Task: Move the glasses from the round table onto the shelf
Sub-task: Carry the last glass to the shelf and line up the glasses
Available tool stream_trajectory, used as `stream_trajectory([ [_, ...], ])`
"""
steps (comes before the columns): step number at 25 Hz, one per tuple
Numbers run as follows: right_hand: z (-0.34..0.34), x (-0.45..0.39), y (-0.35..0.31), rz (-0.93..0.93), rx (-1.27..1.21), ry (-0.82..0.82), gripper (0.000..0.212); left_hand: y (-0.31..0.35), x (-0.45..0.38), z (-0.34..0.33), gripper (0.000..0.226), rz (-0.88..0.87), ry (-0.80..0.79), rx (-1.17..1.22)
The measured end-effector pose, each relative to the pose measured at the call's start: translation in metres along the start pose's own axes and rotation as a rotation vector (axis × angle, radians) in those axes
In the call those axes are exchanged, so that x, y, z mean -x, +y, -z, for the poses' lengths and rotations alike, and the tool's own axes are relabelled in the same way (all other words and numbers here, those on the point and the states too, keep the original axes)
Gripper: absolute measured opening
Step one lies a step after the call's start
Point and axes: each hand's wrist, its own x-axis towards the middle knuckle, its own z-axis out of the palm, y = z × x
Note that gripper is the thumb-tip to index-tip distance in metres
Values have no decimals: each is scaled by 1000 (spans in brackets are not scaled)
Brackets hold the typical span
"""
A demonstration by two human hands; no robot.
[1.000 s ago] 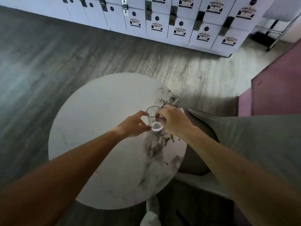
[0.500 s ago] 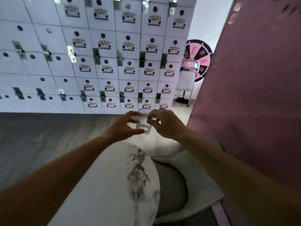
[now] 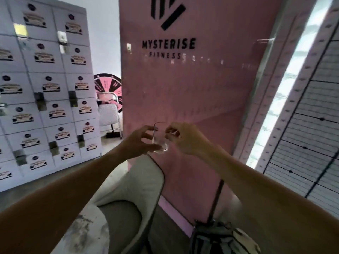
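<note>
A small clear drinking glass [image 3: 159, 139] hangs in the air in front of a pink wall, held between both hands. My left hand [image 3: 138, 143] pinches its left side with the fingertips, and my right hand [image 3: 185, 138] grips its right side. Only a sliver of the white marble round table [image 3: 86, 233] shows at the bottom left, well below the glass. No shelf is clearly visible in this view.
A cream armchair [image 3: 139, 184] with a grey seat cushion stands under my arms. White lockers [image 3: 47, 99] fill the left wall. The pink wall [image 3: 192, 88] is straight ahead, a bright window strip [image 3: 286, 85] to its right. A bag [image 3: 223, 237] lies at bottom right.
Both hands lifted the glass off the round table and carried it up and rightward. My view swung up from the tabletop and lockers to the pink wall.
</note>
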Motion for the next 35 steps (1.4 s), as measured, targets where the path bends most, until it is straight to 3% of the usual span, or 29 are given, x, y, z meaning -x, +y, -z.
stream_trajectory([
  [9, 216, 316, 114, -479, 228, 298, 10, 208, 22, -317, 60, -296, -483, 136],
  [16, 345, 598, 139, -798, 349, 477, 12, 371, 168, -551, 61, -453, -799, 198],
  [21, 403, 742, 135, -962, 427, 567, 15, 460, 249, -664, 64, -538, -977, 241],
  [28, 458, 868, 145, -1148, 497, 706, 11, 544, 309, -794, 62, -674, -1177, 306],
  [35, 520, 907, 227, -1257, 573, 749, 13, 601, 271, -921, 65, -776, -1241, 355],
])
